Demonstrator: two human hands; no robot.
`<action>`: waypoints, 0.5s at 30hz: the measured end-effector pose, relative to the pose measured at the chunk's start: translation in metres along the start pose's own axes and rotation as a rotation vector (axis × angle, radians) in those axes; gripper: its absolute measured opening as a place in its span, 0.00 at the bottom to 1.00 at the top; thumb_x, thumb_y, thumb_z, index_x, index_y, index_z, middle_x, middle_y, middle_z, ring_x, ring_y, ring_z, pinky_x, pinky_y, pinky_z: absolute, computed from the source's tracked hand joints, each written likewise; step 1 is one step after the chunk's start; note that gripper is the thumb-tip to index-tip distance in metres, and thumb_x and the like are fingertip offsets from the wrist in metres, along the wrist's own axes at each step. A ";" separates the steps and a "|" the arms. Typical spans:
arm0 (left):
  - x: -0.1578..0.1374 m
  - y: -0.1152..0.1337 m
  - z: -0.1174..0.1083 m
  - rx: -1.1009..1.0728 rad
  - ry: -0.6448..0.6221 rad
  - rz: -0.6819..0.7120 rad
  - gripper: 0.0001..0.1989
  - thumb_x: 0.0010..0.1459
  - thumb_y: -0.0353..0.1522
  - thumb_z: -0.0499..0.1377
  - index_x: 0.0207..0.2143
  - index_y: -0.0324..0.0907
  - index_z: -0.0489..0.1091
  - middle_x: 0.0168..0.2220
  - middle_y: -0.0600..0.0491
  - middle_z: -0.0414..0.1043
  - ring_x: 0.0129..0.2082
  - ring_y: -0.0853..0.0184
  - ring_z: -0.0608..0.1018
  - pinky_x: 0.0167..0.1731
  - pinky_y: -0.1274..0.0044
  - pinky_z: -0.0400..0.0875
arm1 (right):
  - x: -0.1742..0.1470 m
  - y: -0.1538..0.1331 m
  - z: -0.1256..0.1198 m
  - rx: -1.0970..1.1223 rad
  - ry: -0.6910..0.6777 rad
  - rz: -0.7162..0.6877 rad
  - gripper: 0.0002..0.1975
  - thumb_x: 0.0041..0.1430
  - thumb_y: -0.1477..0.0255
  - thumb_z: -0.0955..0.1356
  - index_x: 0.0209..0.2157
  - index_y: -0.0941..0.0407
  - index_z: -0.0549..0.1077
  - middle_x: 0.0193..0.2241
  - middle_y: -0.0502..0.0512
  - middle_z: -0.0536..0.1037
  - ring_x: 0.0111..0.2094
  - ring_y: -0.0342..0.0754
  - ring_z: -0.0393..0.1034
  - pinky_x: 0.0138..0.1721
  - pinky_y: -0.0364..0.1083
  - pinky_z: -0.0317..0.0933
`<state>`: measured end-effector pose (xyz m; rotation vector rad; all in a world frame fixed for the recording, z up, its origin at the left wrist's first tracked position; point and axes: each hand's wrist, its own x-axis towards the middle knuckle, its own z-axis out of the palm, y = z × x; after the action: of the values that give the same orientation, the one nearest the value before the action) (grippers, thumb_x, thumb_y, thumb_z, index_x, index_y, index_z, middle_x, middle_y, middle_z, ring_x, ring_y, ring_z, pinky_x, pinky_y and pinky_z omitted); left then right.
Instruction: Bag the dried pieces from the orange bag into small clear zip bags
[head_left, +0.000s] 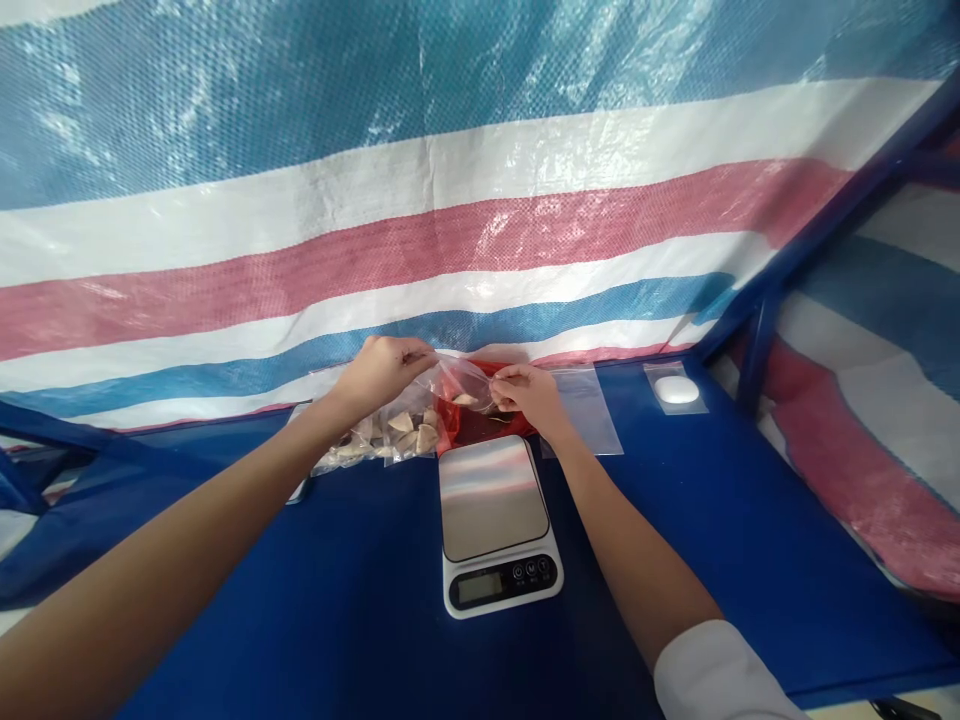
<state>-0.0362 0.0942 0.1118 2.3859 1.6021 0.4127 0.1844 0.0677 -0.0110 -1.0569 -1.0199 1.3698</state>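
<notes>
Clear bag (474, 374) over red bag (448, 412), near back edge of bench (337, 600). Left hand (386, 368) pinches one side, right hand (525, 393) the other. Scale (495, 510) just in front. Risk: a loose pinch could let the film sag, spilling any contents.

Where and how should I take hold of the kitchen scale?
Grip the scale probably by its left and right edges, coming from the front with a hand each side: it lies flat, display end toward the person, while the red bag crowds its far end.
</notes>
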 end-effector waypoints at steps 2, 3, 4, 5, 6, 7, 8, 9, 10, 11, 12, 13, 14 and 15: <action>0.000 -0.001 -0.002 0.010 -0.009 -0.018 0.15 0.59 0.41 0.56 0.34 0.44 0.79 0.32 0.52 0.81 0.32 0.63 0.79 0.35 0.75 0.67 | 0.001 0.000 -0.001 0.051 -0.002 0.002 0.14 0.45 0.63 0.76 0.30 0.55 0.73 0.22 0.49 0.75 0.24 0.43 0.68 0.25 0.43 0.64; 0.000 -0.001 -0.002 0.013 -0.013 -0.021 0.15 0.59 0.42 0.56 0.34 0.44 0.79 0.31 0.52 0.81 0.31 0.63 0.78 0.34 0.75 0.67 | 0.001 -0.001 -0.001 0.073 0.004 0.000 0.14 0.45 0.63 0.76 0.30 0.55 0.72 0.22 0.49 0.74 0.23 0.43 0.68 0.24 0.43 0.62; 0.000 -0.001 -0.003 0.012 -0.018 -0.018 0.15 0.58 0.42 0.56 0.34 0.44 0.79 0.31 0.52 0.80 0.31 0.63 0.78 0.34 0.76 0.67 | 0.001 -0.001 -0.001 0.082 0.016 -0.006 0.14 0.45 0.64 0.76 0.29 0.55 0.72 0.21 0.48 0.74 0.22 0.42 0.67 0.23 0.43 0.60; 0.000 0.000 -0.003 0.007 -0.024 -0.007 0.15 0.58 0.43 0.56 0.34 0.44 0.79 0.30 0.53 0.80 0.30 0.64 0.78 0.34 0.76 0.67 | 0.001 -0.001 0.000 0.082 0.029 -0.011 0.14 0.45 0.65 0.76 0.29 0.55 0.72 0.20 0.48 0.74 0.22 0.42 0.66 0.22 0.42 0.59; -0.001 0.001 -0.003 -0.002 -0.027 0.007 0.16 0.59 0.44 0.56 0.35 0.44 0.79 0.30 0.53 0.80 0.30 0.64 0.78 0.33 0.76 0.67 | 0.002 -0.001 0.000 0.079 0.039 -0.013 0.13 0.45 0.65 0.76 0.29 0.55 0.72 0.20 0.48 0.74 0.22 0.42 0.66 0.22 0.42 0.59; -0.001 0.003 -0.003 -0.014 -0.026 0.018 0.16 0.59 0.44 0.56 0.35 0.44 0.79 0.30 0.53 0.79 0.31 0.64 0.77 0.33 0.76 0.67 | 0.002 -0.002 0.001 0.076 0.043 -0.009 0.13 0.45 0.66 0.76 0.29 0.56 0.72 0.20 0.48 0.74 0.22 0.42 0.65 0.22 0.42 0.59; -0.001 0.004 -0.003 -0.027 -0.023 0.025 0.17 0.59 0.45 0.56 0.35 0.44 0.79 0.30 0.53 0.79 0.31 0.64 0.77 0.33 0.76 0.67 | 0.001 -0.003 0.001 0.073 0.045 0.000 0.12 0.45 0.66 0.75 0.30 0.56 0.73 0.20 0.48 0.74 0.22 0.41 0.65 0.22 0.42 0.60; -0.001 0.006 -0.002 -0.041 -0.014 0.025 0.17 0.59 0.45 0.56 0.35 0.44 0.79 0.30 0.53 0.79 0.31 0.64 0.77 0.33 0.76 0.67 | 0.001 -0.004 0.002 0.075 0.048 0.013 0.12 0.44 0.67 0.75 0.30 0.56 0.74 0.21 0.48 0.74 0.22 0.41 0.65 0.22 0.42 0.60; -0.001 0.008 -0.002 -0.057 -0.001 0.020 0.17 0.59 0.45 0.56 0.34 0.44 0.78 0.30 0.53 0.79 0.31 0.64 0.77 0.33 0.76 0.67 | 0.001 -0.005 0.002 0.080 0.047 0.029 0.12 0.44 0.67 0.75 0.31 0.56 0.74 0.21 0.48 0.75 0.22 0.41 0.65 0.23 0.42 0.61; 0.000 0.009 -0.002 -0.074 0.016 0.009 0.16 0.59 0.44 0.56 0.33 0.44 0.78 0.30 0.53 0.79 0.31 0.64 0.77 0.34 0.76 0.68 | 0.000 -0.007 0.001 0.082 0.044 0.045 0.12 0.44 0.67 0.75 0.30 0.56 0.74 0.21 0.48 0.75 0.22 0.41 0.65 0.23 0.42 0.61; 0.000 0.010 -0.002 -0.096 0.033 -0.006 0.16 0.58 0.44 0.56 0.31 0.44 0.77 0.29 0.53 0.79 0.31 0.64 0.77 0.34 0.76 0.68 | 0.000 -0.009 0.001 0.078 0.041 0.055 0.12 0.44 0.67 0.75 0.31 0.56 0.74 0.21 0.48 0.74 0.22 0.41 0.65 0.23 0.42 0.61; 0.001 0.011 -0.002 -0.121 0.049 -0.023 0.16 0.58 0.44 0.56 0.30 0.44 0.77 0.29 0.53 0.79 0.32 0.64 0.78 0.34 0.76 0.68 | -0.001 -0.010 0.000 0.070 0.030 0.061 0.12 0.44 0.67 0.75 0.31 0.55 0.74 0.21 0.48 0.74 0.22 0.41 0.66 0.23 0.41 0.62; 0.001 0.012 -0.001 -0.144 0.060 -0.041 0.16 0.57 0.44 0.57 0.29 0.43 0.77 0.29 0.52 0.79 0.32 0.64 0.78 0.34 0.76 0.68 | -0.001 -0.011 -0.001 0.064 0.012 0.065 0.12 0.44 0.67 0.76 0.31 0.55 0.75 0.21 0.48 0.74 0.22 0.41 0.66 0.23 0.41 0.62; 0.002 0.012 0.000 -0.163 0.065 -0.057 0.16 0.57 0.44 0.57 0.29 0.43 0.76 0.29 0.52 0.79 0.31 0.64 0.78 0.33 0.75 0.68 | -0.002 -0.012 -0.001 0.055 -0.007 0.067 0.13 0.44 0.66 0.76 0.32 0.55 0.75 0.22 0.48 0.75 0.22 0.41 0.66 0.23 0.41 0.63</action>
<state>-0.0256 0.0913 0.1164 2.2220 1.5937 0.5918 0.1884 0.0667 0.0004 -1.0540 -0.9538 1.4486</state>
